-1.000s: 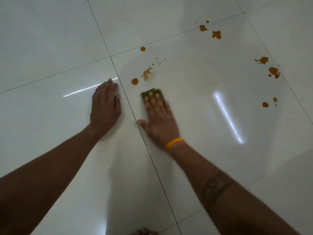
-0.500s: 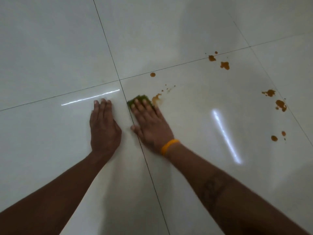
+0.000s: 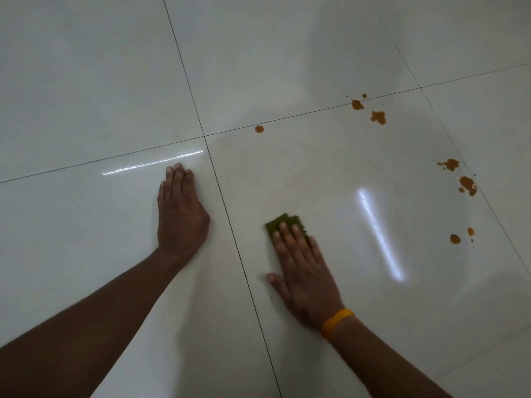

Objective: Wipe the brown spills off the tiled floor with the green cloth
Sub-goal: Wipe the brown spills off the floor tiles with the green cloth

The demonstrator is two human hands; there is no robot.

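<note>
The green cloth (image 3: 283,222) is pressed flat to the tiled floor (image 3: 86,81) under the straight, close-set fingers (image 3: 287,239) of the right hand (image 3: 301,271), with its far edge showing just beyond the fingertips and the thumb spread to the left. The left hand (image 3: 181,214) is laid flat on the neighbouring tile, fingers extended and together, holding nothing; it is judged to serve as a brace. The wiping step is in hand, and the tile directly around the cloth shows only a faint smear. Brown spills remain: a single drop (image 3: 259,129) well ahead of the right fingertips near the grout line, a pair of blots (image 3: 377,117) farther ahead and to the right, and two clusters (image 3: 467,185) and (image 3: 455,239) well off to the right of the fingers. The task is judged partly done. The next move is judged to call for the cloth to be slid forward to the single drop, pressure being kept through flat fingers, then swept rightward to the outlying marks. Smearing is a risk if the soiled face of the cloth is not turned.
</note>
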